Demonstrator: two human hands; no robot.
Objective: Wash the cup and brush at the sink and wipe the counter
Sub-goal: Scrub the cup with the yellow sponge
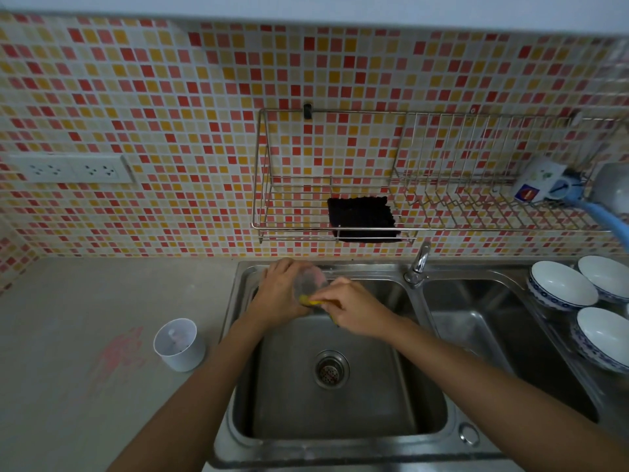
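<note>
At the left edge of the frame, midway up the tiled wall, a white double socket plate (68, 169) is seen. Below it the pale bench (51, 301) fills the lower left, and a pink smear (119, 349) is spread across its surface. Just right of the smear a white container (179, 345) stands upright on the bench, near the sink's left rim; something pale lies inside it, too blurred to be made out.

Right of that, the steel sink (235, 335) is set into the bench. Over the far part of its left basin a clear cup (308, 281) is held by the left hand (279, 294), whose fingers are wrapped round its side. A yellow scrubber (311, 302) is pressed against the cup's near edge and is pinched by the curled fingers of the right hand (354, 310); whether it is a sponge or a brush cannot be told. The drain strainer (332, 368) sits in the basin floor, below both hands in the frame.

Above the sink a wire rack (258, 185) is fixed to the wall, and a black cloth (360, 216) is draped over its lower rail. The tap (419, 264) stands on the divider between the two basins. Towards the right end of the rack a printed mug (537, 182) lies tilted on its side. At the right edge of the frame three white bowls with blue patterned rims (561, 284) are grouped close together beside the right basin.
</note>
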